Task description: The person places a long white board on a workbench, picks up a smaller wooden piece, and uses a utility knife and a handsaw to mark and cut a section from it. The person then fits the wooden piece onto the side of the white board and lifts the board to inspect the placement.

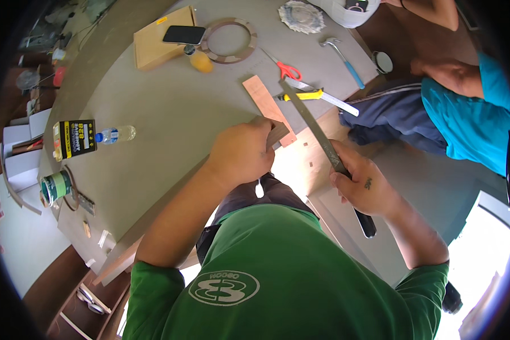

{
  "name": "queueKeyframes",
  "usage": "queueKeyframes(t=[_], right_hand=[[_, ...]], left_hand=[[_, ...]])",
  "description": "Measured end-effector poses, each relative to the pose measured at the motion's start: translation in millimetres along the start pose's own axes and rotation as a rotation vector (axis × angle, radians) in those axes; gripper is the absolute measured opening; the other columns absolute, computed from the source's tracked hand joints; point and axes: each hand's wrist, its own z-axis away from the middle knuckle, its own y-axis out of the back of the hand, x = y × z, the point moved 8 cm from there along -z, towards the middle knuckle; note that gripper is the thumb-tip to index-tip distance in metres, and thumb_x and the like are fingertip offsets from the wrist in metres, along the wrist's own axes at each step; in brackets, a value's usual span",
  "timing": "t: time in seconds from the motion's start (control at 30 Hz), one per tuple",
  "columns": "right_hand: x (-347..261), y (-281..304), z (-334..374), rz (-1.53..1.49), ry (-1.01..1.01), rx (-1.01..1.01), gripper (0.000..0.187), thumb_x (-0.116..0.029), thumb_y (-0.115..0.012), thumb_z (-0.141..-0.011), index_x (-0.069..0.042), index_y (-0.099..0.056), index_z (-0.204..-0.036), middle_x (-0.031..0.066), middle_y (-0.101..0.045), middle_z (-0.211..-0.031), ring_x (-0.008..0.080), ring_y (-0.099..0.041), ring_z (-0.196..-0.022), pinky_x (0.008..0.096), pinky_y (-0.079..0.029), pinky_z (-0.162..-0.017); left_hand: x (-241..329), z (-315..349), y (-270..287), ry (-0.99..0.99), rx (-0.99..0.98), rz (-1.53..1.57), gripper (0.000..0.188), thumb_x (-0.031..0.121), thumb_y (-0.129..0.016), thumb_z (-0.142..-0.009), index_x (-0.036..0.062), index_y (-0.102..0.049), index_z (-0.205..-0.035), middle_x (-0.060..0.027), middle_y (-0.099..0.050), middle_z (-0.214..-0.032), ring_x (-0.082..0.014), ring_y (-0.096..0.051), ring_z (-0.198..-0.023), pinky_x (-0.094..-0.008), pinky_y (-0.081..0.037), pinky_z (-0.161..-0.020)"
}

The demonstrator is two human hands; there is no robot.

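Observation:
My right hand [364,182] is closed round the black handle of a long flat metal file [314,127]. The file's blade slants up and to the left over the table edge. My left hand [241,148] grips a small brown wood piece [276,134] between thumb and fingers. That piece crosses the near end of a reddish wooden strip [262,99] on the table; whether they touch I cannot tell. A narrow gap separates the file from the small piece. Beyond the file lie a yellow-handled cutter [303,96] and red-handled scissors [289,71].
On the grey table [153,130] are a hammer [345,63], a wooden ring [249,42], a phone [184,35] on a cardboard box [147,48], an orange-filled bottle [199,60], a water bottle [119,134] and an adhesive tin [76,139]. Another person in blue [464,113] sits at right.

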Motion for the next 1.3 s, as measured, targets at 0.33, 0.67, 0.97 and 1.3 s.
queueKeyframes(t=[0.33, 0.67, 0.97, 1.3], right_hand=[[-41.0, -8.0, 31.2, 0.331, 0.068, -0.008, 0.068, -0.002, -0.057, -0.093, 0.002, -0.031, -0.156, 0.0147, -0.059, -0.082, 0.0278, -0.060, -0.068, 0.0384, -0.050, -0.068], [-65.5, -2.9, 38.9, 0.510, 0.083, -0.079, 0.066, -0.006, -0.061, -0.093, 0.003, -0.035, -0.153, 0.0161, -0.059, -0.082, 0.0311, -0.061, -0.072, 0.0404, -0.047, -0.068], [-66.9, -11.9, 36.8, 0.538, 0.089, -0.140, 0.060, -0.005, -0.055, -0.093, 0.004, -0.038, -0.151, 0.0231, -0.063, -0.090, 0.0386, -0.064, -0.079, 0.0432, -0.050, -0.072], [-67.7, -24.4, 28.7, 0.600, 0.153, -0.122, 0.062, -0.003, -0.052, -0.091, 0.013, -0.034, -0.148, 0.0271, -0.060, -0.088, 0.0422, -0.062, -0.080, 0.0495, -0.049, -0.073]], left_hand=[[4.9, 0.5, -13.6, -0.022, -0.079, 0.017, 0.037, 0.018, -0.065, -0.086, -0.0002, -0.060, -0.117, -0.0227, -0.071, -0.092, -0.0420, -0.069, -0.086, -0.0511, -0.055, -0.080], [9.4, 6.3, -9.3, -0.036, 0.010, 0.012, 0.031, 0.018, -0.068, -0.084, 0.0007, -0.064, -0.110, -0.0217, -0.071, -0.088, -0.0398, -0.070, -0.083, -0.0499, -0.056, -0.077], [19.5, 8.9, -15.8, -0.022, -0.039, -0.050, 0.021, 0.007, -0.064, -0.082, 0.0021, -0.069, -0.102, -0.0173, -0.074, -0.091, -0.0348, -0.073, -0.081, -0.0469, -0.058, -0.074], [17.5, 9.3, -19.3, -0.077, 0.032, -0.052, 0.028, 0.016, -0.069, -0.080, -0.0010, -0.064, -0.102, -0.0203, -0.070, -0.080, -0.0399, -0.070, -0.075, -0.0493, -0.057, -0.071]])
